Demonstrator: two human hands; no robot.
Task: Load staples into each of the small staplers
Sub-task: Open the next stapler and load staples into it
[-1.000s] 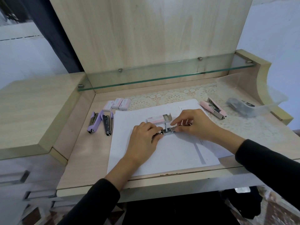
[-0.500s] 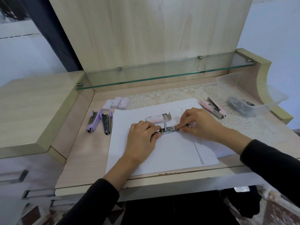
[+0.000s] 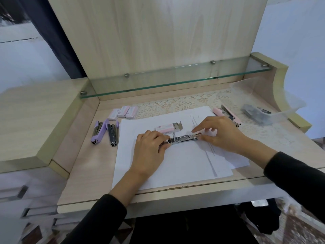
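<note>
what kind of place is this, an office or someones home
Likely a home desk nook, not an office: a wooden unit with a glass shelf, a lace mat under the papers, and drawers at the left.

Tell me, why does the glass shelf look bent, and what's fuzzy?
Head view: the wide lens bows the glass shelf; the drawers lower left and clear tub far right look smeared; soft light casts only faint shadows on the paper; the open stapler is fairly sharp.
</note>
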